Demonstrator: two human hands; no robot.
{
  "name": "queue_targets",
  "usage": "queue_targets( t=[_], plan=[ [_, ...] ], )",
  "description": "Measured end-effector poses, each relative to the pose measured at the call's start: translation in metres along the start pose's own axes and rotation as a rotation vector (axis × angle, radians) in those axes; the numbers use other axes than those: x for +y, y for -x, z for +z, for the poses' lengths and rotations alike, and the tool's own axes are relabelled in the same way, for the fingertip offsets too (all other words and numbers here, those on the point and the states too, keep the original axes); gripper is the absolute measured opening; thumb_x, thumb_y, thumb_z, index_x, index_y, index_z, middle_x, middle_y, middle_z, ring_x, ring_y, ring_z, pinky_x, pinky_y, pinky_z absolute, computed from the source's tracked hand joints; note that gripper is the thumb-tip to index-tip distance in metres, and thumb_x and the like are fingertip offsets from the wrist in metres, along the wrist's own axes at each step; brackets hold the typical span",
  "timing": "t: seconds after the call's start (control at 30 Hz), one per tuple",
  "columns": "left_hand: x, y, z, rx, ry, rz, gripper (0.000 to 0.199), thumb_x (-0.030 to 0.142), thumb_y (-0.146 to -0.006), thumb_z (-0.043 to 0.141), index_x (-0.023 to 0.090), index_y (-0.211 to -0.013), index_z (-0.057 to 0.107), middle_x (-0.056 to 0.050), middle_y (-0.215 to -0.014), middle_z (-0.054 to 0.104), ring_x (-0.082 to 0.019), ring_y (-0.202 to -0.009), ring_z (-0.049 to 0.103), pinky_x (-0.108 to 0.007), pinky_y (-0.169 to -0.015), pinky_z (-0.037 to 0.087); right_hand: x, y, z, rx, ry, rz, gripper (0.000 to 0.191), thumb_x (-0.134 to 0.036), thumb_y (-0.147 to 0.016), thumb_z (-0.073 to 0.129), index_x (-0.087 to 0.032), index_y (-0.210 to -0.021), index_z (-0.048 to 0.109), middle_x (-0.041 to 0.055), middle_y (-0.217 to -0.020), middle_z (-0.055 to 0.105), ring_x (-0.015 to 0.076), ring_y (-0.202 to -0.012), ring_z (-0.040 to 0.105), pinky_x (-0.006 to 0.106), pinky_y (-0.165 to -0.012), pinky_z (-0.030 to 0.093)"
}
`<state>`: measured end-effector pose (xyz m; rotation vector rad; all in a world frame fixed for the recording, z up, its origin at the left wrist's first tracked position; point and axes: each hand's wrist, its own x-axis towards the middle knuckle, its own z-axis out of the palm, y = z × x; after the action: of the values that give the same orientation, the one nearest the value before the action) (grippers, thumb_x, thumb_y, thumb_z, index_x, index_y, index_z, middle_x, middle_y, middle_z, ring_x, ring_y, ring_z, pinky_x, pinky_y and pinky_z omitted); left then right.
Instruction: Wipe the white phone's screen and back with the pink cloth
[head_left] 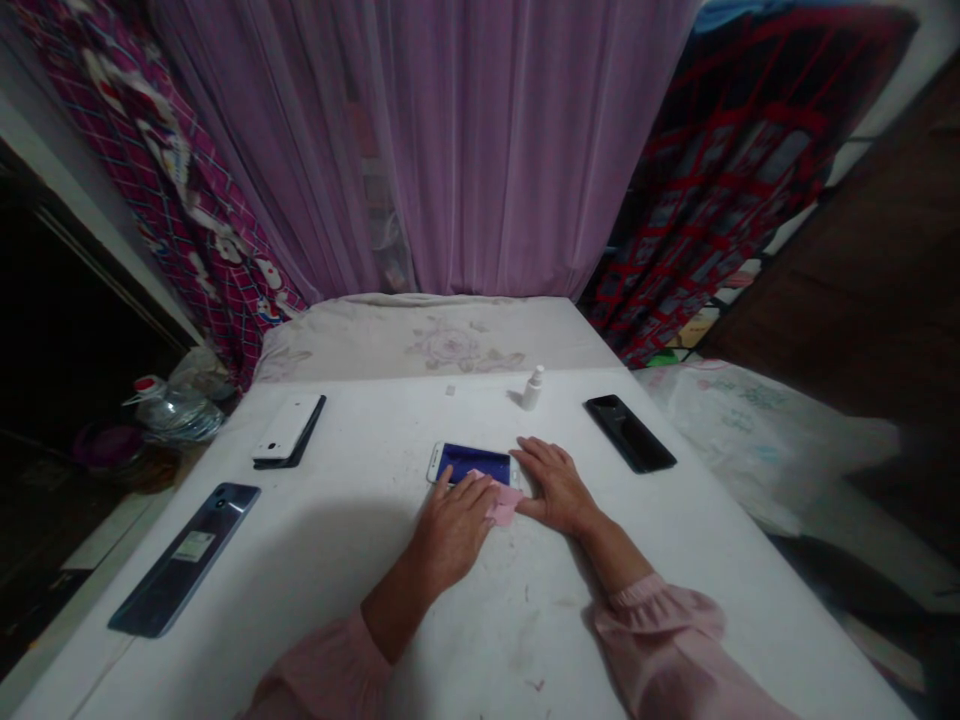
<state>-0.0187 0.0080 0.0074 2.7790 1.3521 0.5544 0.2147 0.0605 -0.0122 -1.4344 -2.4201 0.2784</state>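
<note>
Lilac curtains (502,150) were hung behind a white-covered table (337,560). Catalogued at its middle: one white-framed phone with a lit blue screen (474,463), laid face up, taken as landmark. Over its near edge, a pink cloth (504,505) was covered partly by the left hand (454,530), fingers extended; whether the cloth was pinched cannot be told. At the phone's right end, the right hand (555,487) was placed open, thumb and fingers spread. Beyond the phone, to the right: one small white bottle (532,388), upright. Farther right: one glossy black phone (630,433).
</note>
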Motion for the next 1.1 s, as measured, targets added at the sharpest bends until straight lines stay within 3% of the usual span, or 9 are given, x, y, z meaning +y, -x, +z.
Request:
queue_targets(
  t=[0.13, 0.27, 0.43, 0.67, 0.83, 0.93, 1.1],
  plan=[
    [-0.011, -0.009, -0.002, 0.035, -0.015, -0.029, 0.034, 0.030, -0.098, 0.043, 0.023, -0.130, 0.054, -0.006, -0.133, 0.061, -0.021, -0.129, 0.051, -0.049, -0.117, 0.023, -0.004, 0.000, -0.002, 0.013, 0.000, 0.014, 0.074, -0.059, -0.076, 0.066, -0.022, -0.138, 0.050, 0.0163, -0.146, 0.046, 0.0367, -0.136, 0.037, 0.058, -0.109, 0.026],
    [-0.037, -0.020, -0.003, 0.046, -0.062, -0.104, 0.034, 0.027, -0.098, 0.042, 0.023, -0.128, 0.056, -0.007, -0.132, 0.062, -0.023, -0.125, 0.054, -0.053, -0.115, 0.025, -0.007, -0.001, -0.006, 0.007, -0.001, 0.023, 0.076, -0.063, -0.075, 0.066, -0.022, -0.138, 0.051, 0.0164, -0.146, 0.046, 0.0364, -0.137, 0.037, 0.058, -0.109, 0.026],
    [-0.059, -0.010, 0.001, 0.116, -0.108, -0.146, 0.037, 0.024, -0.098, 0.036, 0.020, -0.128, 0.059, -0.010, -0.132, 0.062, -0.025, -0.125, 0.055, -0.054, -0.114, 0.027, -0.007, -0.001, -0.007, -0.006, -0.002, 0.031, 0.078, -0.062, -0.075, 0.066, -0.020, -0.138, 0.050, 0.0174, -0.148, 0.044, 0.0363, -0.138, 0.036, 0.058, -0.110, 0.025],
    [-0.041, 0.025, -0.002, 0.089, -0.137, -0.161, 0.039, 0.023, -0.097, 0.039, 0.016, -0.133, 0.053, -0.011, -0.137, 0.058, -0.026, -0.129, 0.051, -0.050, -0.111, 0.033, -0.007, -0.001, -0.006, -0.008, 0.010, 0.030, 0.077, -0.061, -0.075, 0.066, -0.020, -0.138, 0.050, 0.0172, -0.148, 0.043, 0.0364, -0.138, 0.035, 0.058, -0.110, 0.026],
    [-0.034, 0.050, -0.005, 0.108, -0.190, -0.132, 0.042, 0.024, -0.098, 0.037, 0.014, -0.138, 0.047, -0.012, -0.140, 0.055, -0.024, -0.134, 0.045, -0.048, -0.115, 0.027, -0.008, 0.000, -0.005, 0.006, 0.002, 0.029, 0.076, -0.062, -0.075, 0.066, -0.020, -0.138, 0.051, 0.0173, -0.147, 0.045, 0.0364, -0.138, 0.036, 0.058, -0.110, 0.026],
    [-0.036, 0.050, -0.007, 0.115, -0.177, -0.132, 0.041, 0.026, -0.098, 0.037, 0.015, -0.137, 0.048, -0.011, -0.137, 0.057, -0.024, -0.132, 0.047, -0.048, -0.115, 0.027, -0.008, -0.001, -0.006, 0.007, -0.013, 0.023, 0.076, -0.061, -0.075, 0.066, -0.020, -0.138, 0.051, 0.0177, -0.147, 0.044, 0.0367, -0.138, 0.036, 0.058, -0.110, 0.025],
    [-0.047, 0.023, -0.008, 0.070, -0.124, -0.132, 0.038, 0.026, -0.098, 0.036, 0.018, -0.129, 0.056, -0.011, -0.131, 0.062, -0.025, -0.126, 0.053, -0.052, -0.113, 0.030, -0.009, -0.002, -0.008, -0.033, -0.050, 0.031, 0.077, -0.059, -0.075, 0.068, -0.022, -0.139, 0.049, 0.0151, -0.148, 0.045, 0.0360, -0.139, 0.034, 0.058, -0.111, 0.023]
  ],
)
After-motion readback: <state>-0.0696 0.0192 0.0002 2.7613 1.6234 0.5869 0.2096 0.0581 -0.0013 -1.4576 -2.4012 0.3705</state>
